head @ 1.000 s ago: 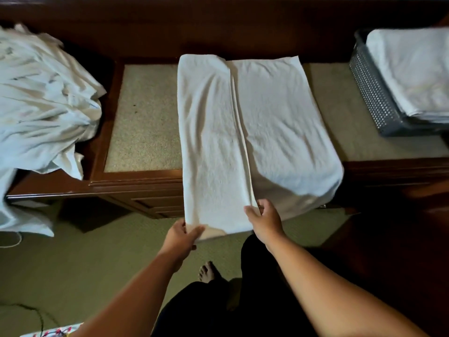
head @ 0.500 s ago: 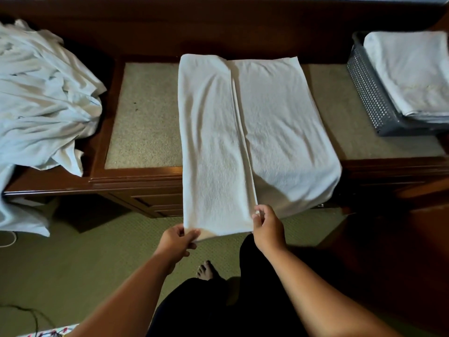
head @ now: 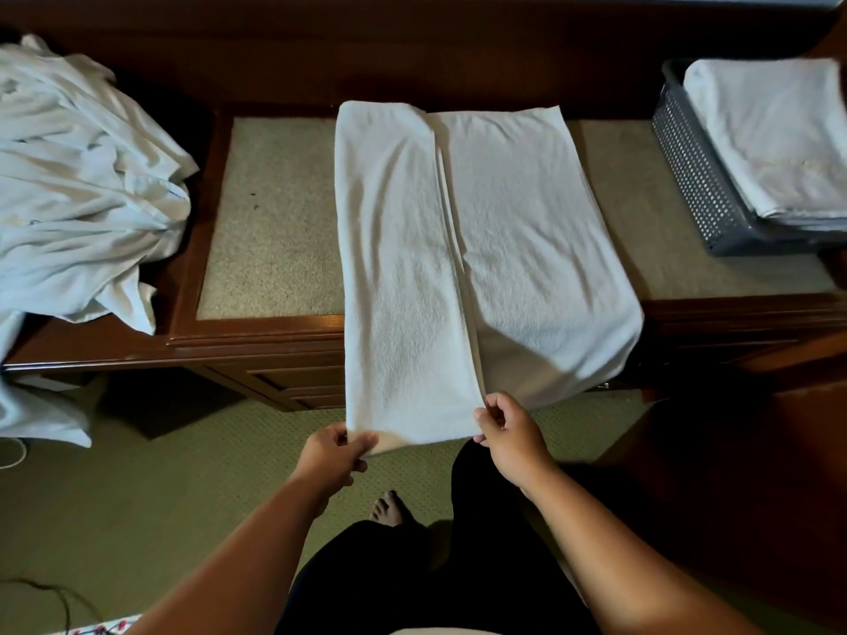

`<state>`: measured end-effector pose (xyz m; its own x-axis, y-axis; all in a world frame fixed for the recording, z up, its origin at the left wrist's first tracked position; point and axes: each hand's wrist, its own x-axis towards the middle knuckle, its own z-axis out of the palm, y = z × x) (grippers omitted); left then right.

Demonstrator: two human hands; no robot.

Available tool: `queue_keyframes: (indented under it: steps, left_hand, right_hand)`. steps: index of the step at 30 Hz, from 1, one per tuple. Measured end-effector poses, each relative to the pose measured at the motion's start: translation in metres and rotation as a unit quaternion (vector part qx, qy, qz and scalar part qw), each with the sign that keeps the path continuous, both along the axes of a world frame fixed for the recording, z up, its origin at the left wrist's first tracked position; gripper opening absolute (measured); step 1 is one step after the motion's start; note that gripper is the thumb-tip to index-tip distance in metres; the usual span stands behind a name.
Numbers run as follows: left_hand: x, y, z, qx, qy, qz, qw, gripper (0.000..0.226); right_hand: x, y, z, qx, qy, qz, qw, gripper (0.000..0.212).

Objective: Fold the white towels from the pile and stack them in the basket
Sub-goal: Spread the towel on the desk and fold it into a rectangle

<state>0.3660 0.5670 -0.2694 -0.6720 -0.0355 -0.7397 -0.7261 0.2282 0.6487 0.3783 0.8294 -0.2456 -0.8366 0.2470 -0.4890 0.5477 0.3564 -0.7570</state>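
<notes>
Holding pattern: almost nothing moved over the last 1 s. Pile (head: 78, 185) of unfolded white towels sits at 9 o'clock, on the worktop (head: 275, 222) end and spilling off it, untouched. Left hand (head: 332, 456) pinches the near left corner of the folded-over panel, thumb on top; same grip as before, dropped slightly toward 6 o'clock. Towel (head: 527, 231) lies mid-worktop, left side flapped over toward the middle, near end hanging off the edge at 6 o'clock. Right hand (head: 513, 444) is clamped on the panel's near right corner, fingers curled round the hem; it slid a touch toward 5 o'clock. Net effect: panel drawn taut, edges squared. Basket (head: 692, 176) at 2 o'clock already holds folded towels (head: 770, 135). My read: fold 1 is set, right side goes over next.
</notes>
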Motion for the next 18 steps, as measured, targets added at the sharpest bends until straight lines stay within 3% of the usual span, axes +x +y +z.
queue_keyframes:
  steps: [9,13,18]
  left_hand:
    - [-0.004,0.006,0.005,-0.057,0.013,-0.041,0.997,0.013]
    - [-0.005,0.005,0.001,-0.062,0.008,-0.041,0.997,0.011]
    - [-0.007,0.004,-0.012,-0.101,-0.007,-0.058,0.993,0.012]
  right_hand:
    - [0.016,-0.007,-0.014,0.021,-0.022,-0.086,0.996,0.018]
    - [0.012,-0.010,-0.021,0.047,-0.023,-0.096,0.994,0.014]
    - [0.010,-0.009,-0.039,0.085,-0.062,-0.094,0.990,0.027]
